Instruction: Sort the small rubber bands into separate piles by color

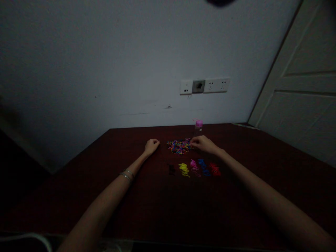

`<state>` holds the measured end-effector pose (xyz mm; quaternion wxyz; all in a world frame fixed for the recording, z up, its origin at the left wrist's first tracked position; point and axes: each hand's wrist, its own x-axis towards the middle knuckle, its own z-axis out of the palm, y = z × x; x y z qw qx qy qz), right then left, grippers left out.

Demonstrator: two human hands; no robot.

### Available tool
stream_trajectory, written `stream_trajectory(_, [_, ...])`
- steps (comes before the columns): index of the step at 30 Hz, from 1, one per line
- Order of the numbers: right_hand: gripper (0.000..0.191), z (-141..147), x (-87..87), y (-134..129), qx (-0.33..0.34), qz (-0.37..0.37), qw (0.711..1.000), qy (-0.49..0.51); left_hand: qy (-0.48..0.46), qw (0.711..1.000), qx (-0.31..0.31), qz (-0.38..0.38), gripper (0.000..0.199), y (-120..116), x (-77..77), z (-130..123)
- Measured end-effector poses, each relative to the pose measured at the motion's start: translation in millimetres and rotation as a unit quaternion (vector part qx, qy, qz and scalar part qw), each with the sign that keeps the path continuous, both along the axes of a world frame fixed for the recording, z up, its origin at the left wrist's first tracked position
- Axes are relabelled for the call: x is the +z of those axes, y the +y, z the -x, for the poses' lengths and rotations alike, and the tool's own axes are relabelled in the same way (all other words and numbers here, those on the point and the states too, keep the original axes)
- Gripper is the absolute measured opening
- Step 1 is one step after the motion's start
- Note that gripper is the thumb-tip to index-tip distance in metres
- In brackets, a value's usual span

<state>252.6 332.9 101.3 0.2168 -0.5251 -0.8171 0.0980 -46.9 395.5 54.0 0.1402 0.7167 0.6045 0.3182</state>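
Note:
A mixed pile of thin, coloured band-like strands (180,147) lies on the dark red table (157,203). At its right edge is my right hand (202,143), fingers pinched together; what is between them is too small to make out. My left hand (151,146) rests on the table left of the pile, apart from it, with its fingers curled closed and nothing showing in them. Nearer to me, small heaps sorted by colour form a row: dark strands (171,169), yellow strands (184,169), pink strands (194,166), blue strands (204,167) and red strands (215,169).
Behind my right hand stands a clear bottle with a pink cap (199,123). The table's back edge meets a pale wall (131,70) with sockets and switches (204,86). A panelled door (304,84) is at the right. A white cable (28,236) crosses the lower left corner.

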Motion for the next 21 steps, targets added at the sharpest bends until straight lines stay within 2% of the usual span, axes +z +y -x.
stream_trajectory(5, [0.026, -1.1, 7.6, 8.3, 0.049, 0.029, 0.998, -0.01, 0.004, 1.0, -0.001, 0.003, 0.026, 0.8, -0.4, 0.4])
stream_trajectory(13, [0.018, 4.9, 24.7, 18.7, 0.055, 0.138, 0.988, -0.051, 0.005, 1.0, -0.004, 0.002, 0.026, -0.8, 0.0, 0.1])
stream_trajectory(18, [0.023, 7.6, 32.4, 22.1, 0.075, 0.102, 0.992, -0.015, -0.033, 0.999, -0.008, 0.002, 0.026, 1.0, -0.7, 1.7])
stream_trajectory(21, [0.029, 7.3, 32.7, 21.0, 0.085, 0.082, 0.992, 0.054, -0.066, 0.997, -0.043, -0.001, 0.027, -0.2, 9.1, -0.2])
